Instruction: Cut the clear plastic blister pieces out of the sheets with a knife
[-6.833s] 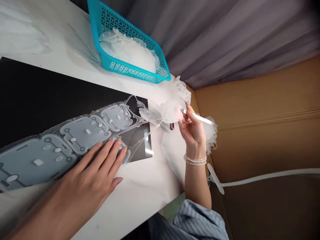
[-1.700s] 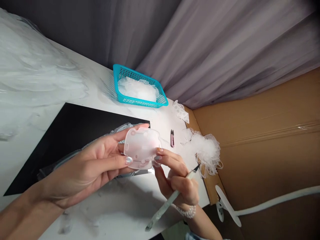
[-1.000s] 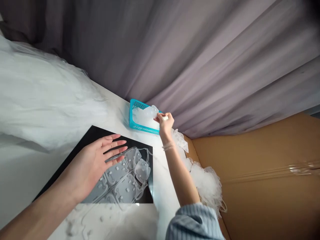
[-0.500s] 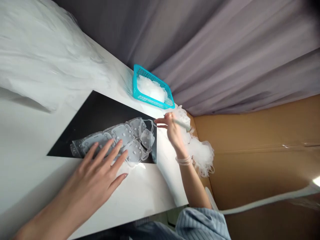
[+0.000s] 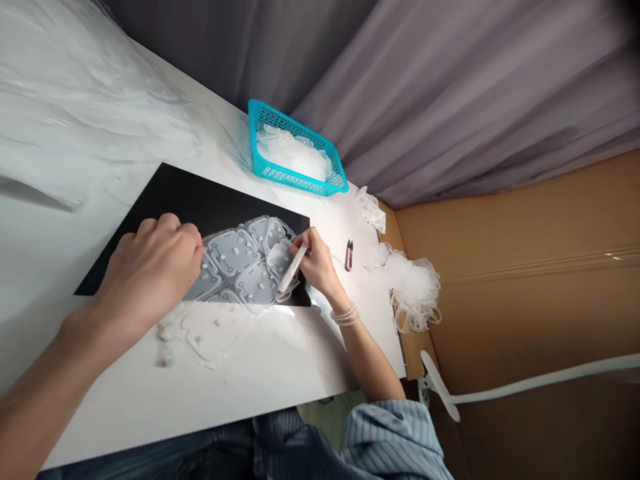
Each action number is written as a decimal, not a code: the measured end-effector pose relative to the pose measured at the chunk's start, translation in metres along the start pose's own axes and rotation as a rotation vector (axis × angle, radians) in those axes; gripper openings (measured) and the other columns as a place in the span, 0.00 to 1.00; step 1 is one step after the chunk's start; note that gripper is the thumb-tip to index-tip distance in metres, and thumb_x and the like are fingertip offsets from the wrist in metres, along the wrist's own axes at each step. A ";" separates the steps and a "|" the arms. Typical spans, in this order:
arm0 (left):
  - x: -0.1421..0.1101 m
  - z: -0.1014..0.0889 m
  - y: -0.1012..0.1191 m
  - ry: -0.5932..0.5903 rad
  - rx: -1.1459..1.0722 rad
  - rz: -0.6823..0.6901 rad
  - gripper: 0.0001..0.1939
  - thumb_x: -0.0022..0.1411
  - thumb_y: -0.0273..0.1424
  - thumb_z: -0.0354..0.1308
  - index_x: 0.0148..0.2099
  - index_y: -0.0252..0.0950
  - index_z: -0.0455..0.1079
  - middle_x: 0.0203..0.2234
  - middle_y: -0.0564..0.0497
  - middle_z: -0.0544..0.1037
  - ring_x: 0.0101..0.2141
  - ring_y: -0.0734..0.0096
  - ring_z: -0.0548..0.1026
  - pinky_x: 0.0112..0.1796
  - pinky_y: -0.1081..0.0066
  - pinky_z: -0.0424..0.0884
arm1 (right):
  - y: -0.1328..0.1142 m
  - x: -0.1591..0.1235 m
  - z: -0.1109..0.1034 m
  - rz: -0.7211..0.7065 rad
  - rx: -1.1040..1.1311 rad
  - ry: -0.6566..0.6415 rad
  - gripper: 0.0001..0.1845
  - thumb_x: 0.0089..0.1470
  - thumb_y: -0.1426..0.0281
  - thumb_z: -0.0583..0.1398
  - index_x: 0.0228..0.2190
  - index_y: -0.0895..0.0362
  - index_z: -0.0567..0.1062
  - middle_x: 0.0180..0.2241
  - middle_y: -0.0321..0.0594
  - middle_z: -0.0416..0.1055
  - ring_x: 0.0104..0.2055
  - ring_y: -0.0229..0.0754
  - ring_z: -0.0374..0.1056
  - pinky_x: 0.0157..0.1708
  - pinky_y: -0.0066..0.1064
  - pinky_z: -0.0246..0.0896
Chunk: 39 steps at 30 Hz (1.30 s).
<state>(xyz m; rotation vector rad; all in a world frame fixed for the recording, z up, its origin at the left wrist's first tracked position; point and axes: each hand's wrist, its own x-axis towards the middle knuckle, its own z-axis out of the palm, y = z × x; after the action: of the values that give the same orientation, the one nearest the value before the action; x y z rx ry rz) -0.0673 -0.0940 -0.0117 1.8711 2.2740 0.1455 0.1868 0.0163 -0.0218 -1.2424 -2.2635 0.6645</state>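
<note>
Left hand (image 5: 150,263) is balled into a loose fist, fingers resting at the edge of a clear moulded silicone sheet (image 5: 235,263) lying on a black mat (image 5: 185,193), and right hand (image 5: 317,263) has a narrow pinch on a white-handled craft knife (image 5: 293,268), tip down on the sheet, pink thread snips (image 5: 349,255) sitting nearby

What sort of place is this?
Likely a hand-trimming bench for moulded parts: a translucent moulded sheet, a craft knife in the right hand, thread snips, and a blue basket of translucent pieces.
</note>
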 end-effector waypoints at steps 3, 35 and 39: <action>0.009 -0.003 -0.002 0.002 -0.024 -0.033 0.20 0.72 0.33 0.34 0.48 0.33 0.67 0.43 0.38 0.72 0.37 0.53 0.76 0.35 0.59 0.71 | 0.008 0.014 -0.009 -0.026 -0.088 0.117 0.12 0.57 0.76 0.50 0.29 0.50 0.49 0.31 0.36 0.65 0.33 0.40 0.62 0.33 0.31 0.59; 0.067 -0.025 0.005 0.002 -0.183 -0.023 0.26 0.72 0.39 0.34 0.50 0.32 0.71 0.40 0.40 0.78 0.41 0.51 0.76 0.38 0.57 0.69 | 0.053 0.017 -0.058 0.188 -0.128 0.228 0.11 0.58 0.58 0.53 0.30 0.51 0.59 0.26 0.35 0.72 0.27 0.41 0.67 0.31 0.31 0.58; 0.055 -0.032 0.006 0.162 -0.048 0.192 0.28 0.74 0.37 0.33 0.58 0.23 0.66 0.51 0.29 0.73 0.56 0.38 0.68 0.50 0.43 0.67 | 0.048 0.021 -0.036 0.243 -0.109 0.160 0.16 0.50 0.59 0.61 0.27 0.51 0.59 0.27 0.34 0.73 0.26 0.40 0.65 0.30 0.31 0.56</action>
<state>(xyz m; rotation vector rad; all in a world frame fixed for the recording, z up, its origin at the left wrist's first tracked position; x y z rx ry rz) -0.0782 -0.0378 0.0161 2.1201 2.1627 0.3892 0.2295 0.0638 -0.0197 -1.5826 -2.0608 0.5104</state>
